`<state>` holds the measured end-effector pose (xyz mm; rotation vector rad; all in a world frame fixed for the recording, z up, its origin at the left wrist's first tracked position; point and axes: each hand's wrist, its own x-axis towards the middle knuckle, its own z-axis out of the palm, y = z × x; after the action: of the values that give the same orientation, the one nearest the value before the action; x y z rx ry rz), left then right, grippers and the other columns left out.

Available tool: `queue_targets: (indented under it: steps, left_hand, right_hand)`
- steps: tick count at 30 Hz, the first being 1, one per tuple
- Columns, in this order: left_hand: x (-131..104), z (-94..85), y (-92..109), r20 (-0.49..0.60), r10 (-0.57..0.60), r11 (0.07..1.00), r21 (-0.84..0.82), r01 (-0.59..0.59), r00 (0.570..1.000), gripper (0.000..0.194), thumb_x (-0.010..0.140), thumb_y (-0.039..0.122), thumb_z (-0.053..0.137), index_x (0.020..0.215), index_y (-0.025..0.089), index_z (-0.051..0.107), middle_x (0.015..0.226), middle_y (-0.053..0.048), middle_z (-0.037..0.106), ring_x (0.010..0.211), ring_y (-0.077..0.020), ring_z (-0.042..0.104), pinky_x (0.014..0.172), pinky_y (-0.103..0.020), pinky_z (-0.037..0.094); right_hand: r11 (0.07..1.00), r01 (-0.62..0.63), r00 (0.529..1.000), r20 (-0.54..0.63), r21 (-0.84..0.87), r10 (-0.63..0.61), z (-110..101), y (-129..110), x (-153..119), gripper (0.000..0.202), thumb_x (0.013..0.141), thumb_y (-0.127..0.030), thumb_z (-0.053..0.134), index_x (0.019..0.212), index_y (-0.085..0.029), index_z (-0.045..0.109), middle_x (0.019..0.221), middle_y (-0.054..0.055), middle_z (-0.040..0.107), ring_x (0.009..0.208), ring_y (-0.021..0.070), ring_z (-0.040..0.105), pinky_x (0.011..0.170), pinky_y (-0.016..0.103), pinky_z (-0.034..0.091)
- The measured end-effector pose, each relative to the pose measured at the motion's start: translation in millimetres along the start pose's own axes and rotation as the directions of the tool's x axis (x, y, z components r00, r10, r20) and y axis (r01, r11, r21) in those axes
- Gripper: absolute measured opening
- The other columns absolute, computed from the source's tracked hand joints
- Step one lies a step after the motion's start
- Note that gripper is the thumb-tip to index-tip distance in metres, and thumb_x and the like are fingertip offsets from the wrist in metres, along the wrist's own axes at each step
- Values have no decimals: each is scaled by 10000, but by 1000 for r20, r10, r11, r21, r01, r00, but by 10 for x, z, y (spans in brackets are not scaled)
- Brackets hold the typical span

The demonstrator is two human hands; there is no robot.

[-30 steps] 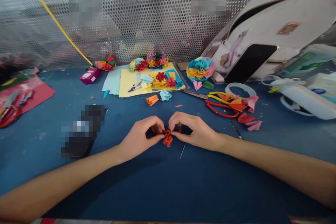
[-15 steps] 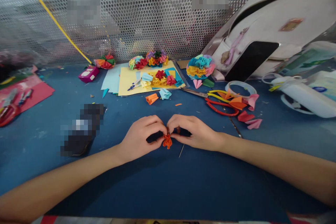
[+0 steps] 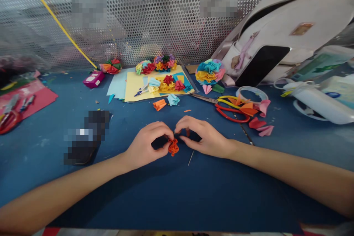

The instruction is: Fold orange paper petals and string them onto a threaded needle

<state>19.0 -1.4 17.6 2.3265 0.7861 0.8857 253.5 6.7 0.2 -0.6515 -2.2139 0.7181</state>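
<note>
My left hand pinches a small ruffled orange-red paper flower between thumb and index finger, just above the blue table. Close by on the right, my right hand has its thumb and index finger curved with a small gap between their tips. Those fingertips are apart from the paper flower, and nothing shows between them. A thin needle-like stick lies below my right hand. Beyond my hands sit an orange folded paper piece and a light blue one.
Several ruffled paper pieces rest on yellow paper at the back. Scissors with red and yellow handles, a tape roll and a glue gun lie right. A phone leans on a backpack. A dark, blurred-out object lies left.
My left hand has drawn the paper flower slightly left. My right thumb and index finger have come away from it and parted.
</note>
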Motion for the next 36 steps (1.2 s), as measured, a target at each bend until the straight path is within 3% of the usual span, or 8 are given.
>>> queue_targets:
  steps: [7,16,28,31,34,36]
  left_hand:
    - [-3,-14,2,34,-37,998,-43,38,999,185,847,30,577,945,176,633,897,-24,633,822,-134,613,777,-257,493]
    - [-12,-1,8,17,-108,994,5,108,994,197,839,24,553,957,182,567,905,-1,589,853,-133,576,804,-254,458]
    - [-35,-69,-21,49,121,949,287,-130,991,133,922,64,546,955,190,571,950,-14,655,880,-166,593,816,-309,433]
    - [-10,-113,-41,71,248,851,461,-253,966,112,954,73,533,986,172,574,933,-33,675,879,-181,610,837,-325,448]
    - [8,-158,-71,150,390,633,673,-383,909,107,969,66,518,1038,127,573,890,-64,687,883,-215,628,852,-362,450]
    - [8,-177,-94,167,411,556,734,-391,896,113,965,59,518,1052,115,564,872,-70,686,867,-224,633,845,-371,449]
  right_hand:
    - [999,47,998,30,-7,-47,-14,-18,14,201,951,-84,527,1088,-219,584,1024,55,645,949,172,630,812,299,537]
    - [999,46,998,44,-20,-46,-41,-25,23,199,987,-93,478,1110,-207,586,1041,67,640,962,168,615,838,295,521]
    - [953,156,987,88,-259,-138,8,-38,40,186,1019,-172,435,1124,-202,586,1107,107,643,1000,207,617,872,348,529]
    - [951,117,993,53,-286,-106,8,-38,72,199,996,-138,441,1117,-209,582,1124,102,640,1035,216,616,900,359,522]
    - [976,24,1000,-8,-218,-27,10,-68,132,240,975,-94,429,1113,-223,578,1123,88,630,1069,212,610,933,361,509]
    - [986,-29,999,-35,-162,24,33,-92,183,216,972,-102,449,1096,-227,574,1117,77,624,1069,207,606,951,365,499]
